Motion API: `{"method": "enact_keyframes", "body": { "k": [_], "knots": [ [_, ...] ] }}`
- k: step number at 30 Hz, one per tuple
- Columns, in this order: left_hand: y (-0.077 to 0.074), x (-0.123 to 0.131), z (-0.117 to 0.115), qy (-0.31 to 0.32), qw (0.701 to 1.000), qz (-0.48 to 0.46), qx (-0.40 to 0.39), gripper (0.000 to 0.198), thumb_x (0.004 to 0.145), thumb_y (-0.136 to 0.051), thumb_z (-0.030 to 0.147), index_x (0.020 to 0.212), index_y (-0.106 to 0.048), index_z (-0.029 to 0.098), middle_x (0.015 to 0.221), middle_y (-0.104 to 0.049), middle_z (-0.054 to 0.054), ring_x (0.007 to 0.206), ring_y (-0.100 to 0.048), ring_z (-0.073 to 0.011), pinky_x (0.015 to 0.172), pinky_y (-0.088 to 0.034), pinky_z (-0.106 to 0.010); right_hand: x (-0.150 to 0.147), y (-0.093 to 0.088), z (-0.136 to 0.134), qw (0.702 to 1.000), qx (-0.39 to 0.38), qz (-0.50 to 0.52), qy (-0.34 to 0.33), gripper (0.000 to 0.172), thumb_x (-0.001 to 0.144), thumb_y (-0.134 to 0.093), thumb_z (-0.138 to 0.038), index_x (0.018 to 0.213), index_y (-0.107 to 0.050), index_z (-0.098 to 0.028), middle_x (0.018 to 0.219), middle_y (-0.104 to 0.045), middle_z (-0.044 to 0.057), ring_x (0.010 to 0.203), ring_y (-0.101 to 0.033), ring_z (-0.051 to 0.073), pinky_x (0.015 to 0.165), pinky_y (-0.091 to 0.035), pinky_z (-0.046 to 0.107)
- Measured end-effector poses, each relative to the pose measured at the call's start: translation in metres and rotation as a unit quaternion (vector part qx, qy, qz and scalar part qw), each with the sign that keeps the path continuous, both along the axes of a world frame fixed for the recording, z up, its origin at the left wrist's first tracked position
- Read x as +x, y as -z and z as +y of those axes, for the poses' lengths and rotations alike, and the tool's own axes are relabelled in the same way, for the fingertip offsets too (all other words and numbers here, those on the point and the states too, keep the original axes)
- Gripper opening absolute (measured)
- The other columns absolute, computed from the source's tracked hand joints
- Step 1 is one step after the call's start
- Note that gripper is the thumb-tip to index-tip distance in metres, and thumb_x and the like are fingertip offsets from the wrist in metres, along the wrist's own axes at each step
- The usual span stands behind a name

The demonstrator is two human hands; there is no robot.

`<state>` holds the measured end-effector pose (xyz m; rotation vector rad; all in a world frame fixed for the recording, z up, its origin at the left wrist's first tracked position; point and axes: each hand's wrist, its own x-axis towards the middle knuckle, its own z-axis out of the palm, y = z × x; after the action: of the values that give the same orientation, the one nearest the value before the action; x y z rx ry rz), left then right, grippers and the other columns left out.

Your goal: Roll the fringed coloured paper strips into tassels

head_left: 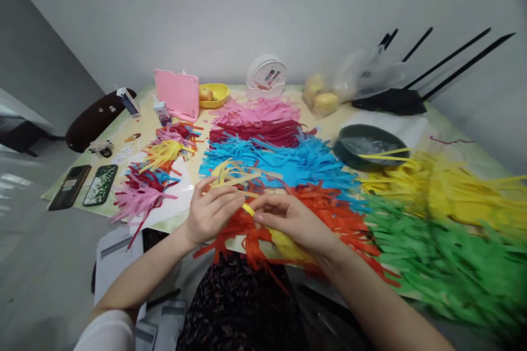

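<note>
Fingers curled, my left hand (211,213) grips a yellow fringed paper tassel (248,209), whose loose strips fan out above the fingers. From the other side, my right hand (290,220) pinches its twisted middle between thumb and fingers. Yellow strips also hang below the right palm. Both hands are over the table's near edge, above orange-red fringed paper (329,208). Just beyond lies blue fringed paper (263,159), with dark red (255,132) and pink fringe (257,111) behind it. Yellow (457,186) and green fringe (436,252) spread to the right.
Left of the hands lies a row of mixed-colour tassels (158,162). Two phones (69,187) are at the left edge. Behind stand a pink tablet case (177,93), a yellow bowl (222,96) and a white round box (267,77). A dark green bowl (346,148) sits right.
</note>
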<state>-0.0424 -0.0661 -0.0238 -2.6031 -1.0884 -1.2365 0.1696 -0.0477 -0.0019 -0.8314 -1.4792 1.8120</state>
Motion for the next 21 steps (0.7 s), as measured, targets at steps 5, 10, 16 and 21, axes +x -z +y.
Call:
{"method": "enact_keyframes", "body": {
  "k": [5,10,16,21],
  "knots": [
    [-0.008,0.029,0.000,-0.051,0.959,-0.258,-0.109,0.012,0.091,-0.062,0.021,0.091,-0.073,0.024,0.090,-0.079,-0.003,0.086,-0.073,-0.0178,0.100,-0.048,-0.042,-0.009,-0.013,-0.002,0.994,0.065,0.056,0.065,0.022,0.077,-0.078,-0.041,0.087,-0.077,-0.022,0.082,-0.075,0.003,0.074,-0.070,0.016,0.073,-0.058,0.029],
    [-0.026,0.046,0.009,-0.015,0.872,-0.396,-0.288,0.014,0.090,-0.066,0.031,0.093,-0.078,0.024,0.104,-0.078,-0.005,0.107,-0.070,-0.0217,0.101,-0.051,-0.039,-0.012,-0.023,0.012,0.987,0.084,0.077,0.113,0.027,0.077,-0.078,-0.045,0.089,-0.068,-0.023,0.081,-0.073,0.000,0.077,-0.071,0.016,0.078,-0.057,0.030],
    [-0.028,0.060,0.037,-0.035,0.866,-0.423,-0.264,0.014,0.085,-0.071,0.034,0.091,-0.078,0.022,0.101,-0.079,-0.005,0.106,-0.070,-0.0221,0.104,-0.048,-0.039,0.003,-0.019,0.043,0.953,0.258,-0.001,0.159,0.018,0.088,-0.067,-0.039,0.097,-0.063,-0.024,0.096,-0.072,0.002,0.090,-0.070,0.016,0.081,-0.055,0.029],
    [-0.024,0.041,0.057,-0.109,0.825,-0.504,-0.230,0.023,0.085,-0.070,0.041,0.089,-0.073,0.019,0.086,-0.076,-0.003,0.089,-0.070,-0.0183,0.092,-0.051,-0.032,0.108,-0.012,0.138,0.772,0.302,-0.463,0.315,0.024,0.096,-0.052,-0.032,0.107,-0.071,-0.022,0.113,-0.074,0.004,0.104,-0.067,0.018,0.093,-0.050,0.028]
  ]
}}
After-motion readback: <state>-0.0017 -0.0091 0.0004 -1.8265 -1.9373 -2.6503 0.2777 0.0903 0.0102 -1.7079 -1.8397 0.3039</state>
